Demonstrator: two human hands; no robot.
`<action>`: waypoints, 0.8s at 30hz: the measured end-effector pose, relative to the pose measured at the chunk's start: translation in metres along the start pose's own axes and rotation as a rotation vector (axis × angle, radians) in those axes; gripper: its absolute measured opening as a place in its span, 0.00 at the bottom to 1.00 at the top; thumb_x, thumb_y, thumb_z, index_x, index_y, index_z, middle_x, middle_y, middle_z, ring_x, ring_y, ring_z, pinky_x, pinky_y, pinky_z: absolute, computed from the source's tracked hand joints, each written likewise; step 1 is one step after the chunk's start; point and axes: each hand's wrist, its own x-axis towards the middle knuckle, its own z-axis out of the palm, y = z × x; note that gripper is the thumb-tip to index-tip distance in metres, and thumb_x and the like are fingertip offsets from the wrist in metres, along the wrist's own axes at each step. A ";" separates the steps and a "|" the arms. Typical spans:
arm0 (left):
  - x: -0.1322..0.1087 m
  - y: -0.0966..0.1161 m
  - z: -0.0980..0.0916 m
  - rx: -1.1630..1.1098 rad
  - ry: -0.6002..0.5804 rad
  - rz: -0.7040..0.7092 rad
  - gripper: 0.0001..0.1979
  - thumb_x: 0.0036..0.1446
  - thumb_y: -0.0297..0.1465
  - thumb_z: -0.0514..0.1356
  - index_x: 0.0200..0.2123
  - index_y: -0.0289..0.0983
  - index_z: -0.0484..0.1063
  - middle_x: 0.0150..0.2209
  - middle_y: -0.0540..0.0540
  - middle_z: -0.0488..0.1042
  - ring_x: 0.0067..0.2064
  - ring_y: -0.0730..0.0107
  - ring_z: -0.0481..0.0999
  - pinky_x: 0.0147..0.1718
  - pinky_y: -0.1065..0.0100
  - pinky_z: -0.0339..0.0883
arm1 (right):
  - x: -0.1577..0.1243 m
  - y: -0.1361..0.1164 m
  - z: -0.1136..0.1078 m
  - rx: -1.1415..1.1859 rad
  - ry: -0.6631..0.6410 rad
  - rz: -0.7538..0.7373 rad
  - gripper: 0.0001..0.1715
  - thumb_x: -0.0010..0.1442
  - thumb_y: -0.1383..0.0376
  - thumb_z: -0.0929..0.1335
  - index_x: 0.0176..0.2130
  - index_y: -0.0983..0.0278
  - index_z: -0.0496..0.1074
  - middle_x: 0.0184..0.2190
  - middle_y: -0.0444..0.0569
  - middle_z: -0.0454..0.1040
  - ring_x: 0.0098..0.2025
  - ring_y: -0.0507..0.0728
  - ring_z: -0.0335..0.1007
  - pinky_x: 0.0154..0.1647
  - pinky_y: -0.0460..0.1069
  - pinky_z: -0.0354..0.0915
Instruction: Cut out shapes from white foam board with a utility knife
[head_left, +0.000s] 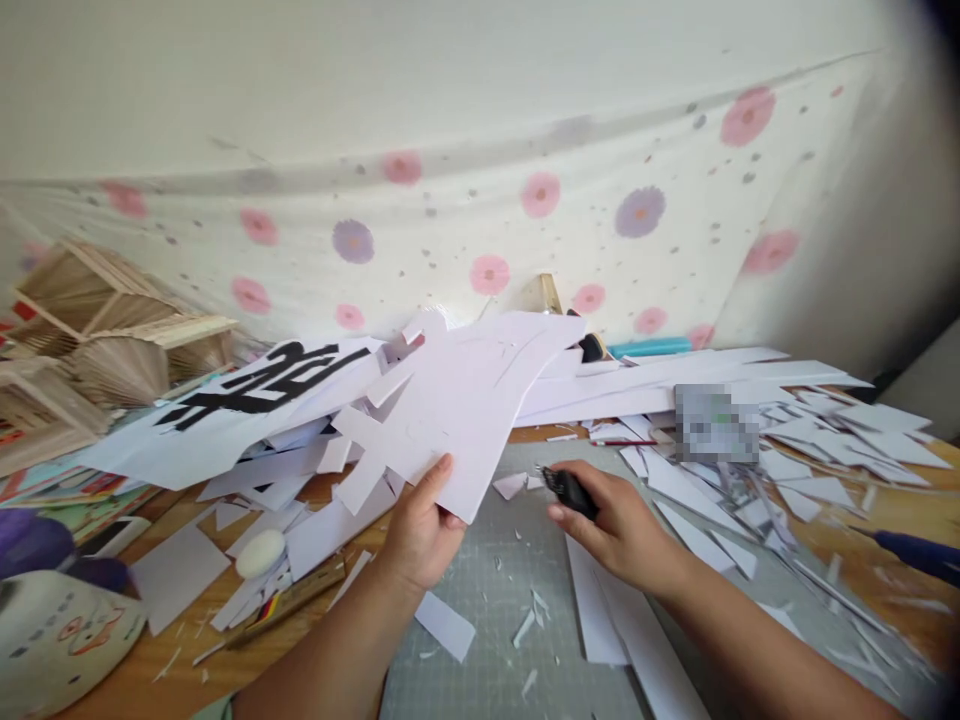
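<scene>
My left hand is closed on the lower edge of a white foam board piece, thumb on its face. Cut-out arms stick out on the board's left side, and it is tilted up above the table. In my right hand is a black-handled tool with a small metal tip, possibly a cutter; its exact kind is not plain. The tip points left, apart from the board. Below both hands lies a grey-green cutting mat with small white scraps on it.
A sheet with black characters lies at left, near wooden stick models. White offcuts cover the right side, with a blue-handled tool at the edge. A white container stands front left. Flowered cloth hangs behind.
</scene>
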 end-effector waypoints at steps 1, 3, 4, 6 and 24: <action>0.000 0.000 0.000 -0.001 -0.010 -0.015 0.24 0.36 0.39 0.77 0.29 0.38 0.67 0.19 0.59 0.65 0.16 0.83 0.51 0.15 0.76 0.49 | 0.001 -0.003 0.001 -0.018 -0.021 -0.027 0.19 0.67 0.52 0.64 0.47 0.63 0.68 0.34 0.52 0.77 0.34 0.58 0.73 0.34 0.50 0.64; 0.000 0.001 0.001 -0.003 -0.028 -0.041 0.23 0.37 0.39 0.77 0.27 0.37 0.67 0.19 0.58 0.65 0.15 0.83 0.52 0.15 0.75 0.51 | 0.001 -0.008 0.003 -0.022 -0.060 -0.070 0.24 0.67 0.47 0.62 0.47 0.64 0.69 0.35 0.52 0.76 0.35 0.59 0.72 0.34 0.51 0.64; 0.000 0.001 0.002 -0.004 -0.036 -0.049 0.23 0.38 0.39 0.77 0.27 0.37 0.67 0.18 0.58 0.65 0.15 0.83 0.52 0.15 0.76 0.51 | 0.001 -0.010 0.004 -0.013 -0.079 -0.085 0.27 0.67 0.45 0.61 0.46 0.65 0.69 0.34 0.53 0.76 0.35 0.59 0.72 0.34 0.51 0.63; -0.001 -0.001 0.003 -0.002 -0.049 -0.053 0.23 0.38 0.39 0.76 0.26 0.37 0.66 0.17 0.59 0.63 0.15 0.83 0.51 0.15 0.76 0.49 | 0.000 -0.013 0.007 0.011 -0.107 -0.098 0.30 0.67 0.42 0.58 0.45 0.65 0.69 0.34 0.52 0.75 0.34 0.59 0.71 0.34 0.51 0.63; 0.001 -0.019 -0.006 0.023 -0.113 -0.072 0.24 0.39 0.46 0.75 0.28 0.36 0.69 0.19 0.55 0.63 0.18 0.80 0.55 0.16 0.74 0.47 | -0.004 -0.009 0.008 -0.023 -0.070 -0.206 0.21 0.70 0.47 0.59 0.45 0.60 0.66 0.31 0.46 0.73 0.31 0.55 0.69 0.31 0.48 0.61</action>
